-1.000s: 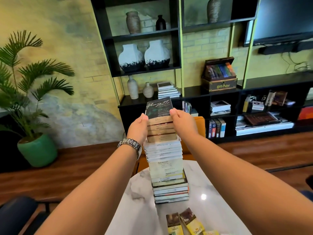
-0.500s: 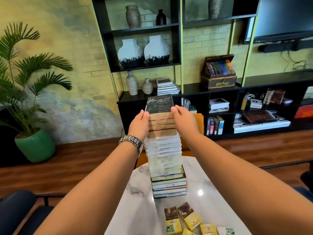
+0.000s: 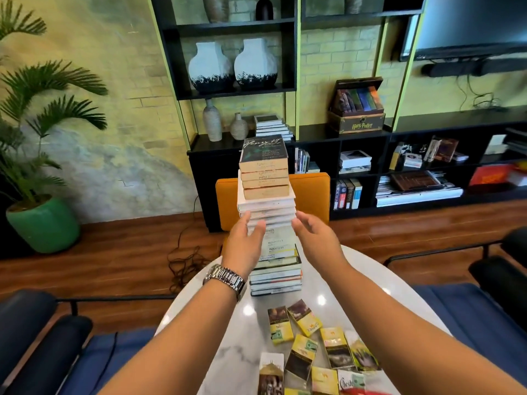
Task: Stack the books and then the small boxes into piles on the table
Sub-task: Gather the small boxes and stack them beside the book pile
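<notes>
Tall book stack point(image 3: 268, 212) stands on far part of white table point(image 3: 379, 283), dark book on top. Small boxes point(image 3: 310, 346) lie scattered on near part, unstacked. Orange chair point(image 3: 310, 195) right behind stack; shelf w/ vases beyond. Left hand point(image 3: 243, 242) & right hand point(image 3: 315, 238) flank stack mid-height, fingers relaxed, gripping nothing. Earlier both hands pressed the top books; now lower & off.

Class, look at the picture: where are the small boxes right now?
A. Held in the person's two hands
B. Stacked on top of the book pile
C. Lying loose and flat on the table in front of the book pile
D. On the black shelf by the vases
C: the small boxes lie scattered flat on the marble table, nearer the camera than the book pile, and both hands hold nothing.
</notes>
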A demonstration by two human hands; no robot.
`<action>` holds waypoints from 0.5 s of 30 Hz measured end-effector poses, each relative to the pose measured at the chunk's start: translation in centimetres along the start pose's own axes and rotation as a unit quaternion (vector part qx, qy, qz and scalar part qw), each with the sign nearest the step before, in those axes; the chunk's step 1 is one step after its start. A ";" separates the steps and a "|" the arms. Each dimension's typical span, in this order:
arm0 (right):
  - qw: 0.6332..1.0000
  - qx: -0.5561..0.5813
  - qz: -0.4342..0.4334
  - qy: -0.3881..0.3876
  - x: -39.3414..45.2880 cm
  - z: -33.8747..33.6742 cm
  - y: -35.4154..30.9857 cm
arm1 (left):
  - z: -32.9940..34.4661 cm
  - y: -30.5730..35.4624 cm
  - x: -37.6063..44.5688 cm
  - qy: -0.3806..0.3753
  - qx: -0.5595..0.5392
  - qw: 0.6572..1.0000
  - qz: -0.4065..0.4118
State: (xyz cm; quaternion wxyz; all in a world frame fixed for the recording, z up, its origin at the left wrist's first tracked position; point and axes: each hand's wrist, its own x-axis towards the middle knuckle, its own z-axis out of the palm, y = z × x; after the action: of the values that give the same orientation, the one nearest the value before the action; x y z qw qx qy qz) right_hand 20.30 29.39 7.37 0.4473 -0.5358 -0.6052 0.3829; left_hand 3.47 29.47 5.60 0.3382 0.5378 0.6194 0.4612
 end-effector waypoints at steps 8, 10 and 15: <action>0.996 -0.025 0.066 -0.051 -8.8 -0.5 6.0 | 1.6 -4.3 -9.5 -0.044 0.035 0.996 -0.069; 0.993 -0.065 0.072 -0.060 -10.6 -1.2 7.8 | 1.6 -5.5 -11.5 -0.050 0.062 0.994 -0.078; 0.978 -0.126 0.130 -0.103 -15.0 -3.3 13.2 | 2.1 -9.1 -17.2 -0.067 0.112 0.983 -0.126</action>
State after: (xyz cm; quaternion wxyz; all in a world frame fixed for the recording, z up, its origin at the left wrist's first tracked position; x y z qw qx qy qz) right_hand 27.88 16.19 -5.98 0.2578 -0.6195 -0.6169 0.4112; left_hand 5.48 13.09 -4.91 0.3721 0.5197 0.7058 0.3055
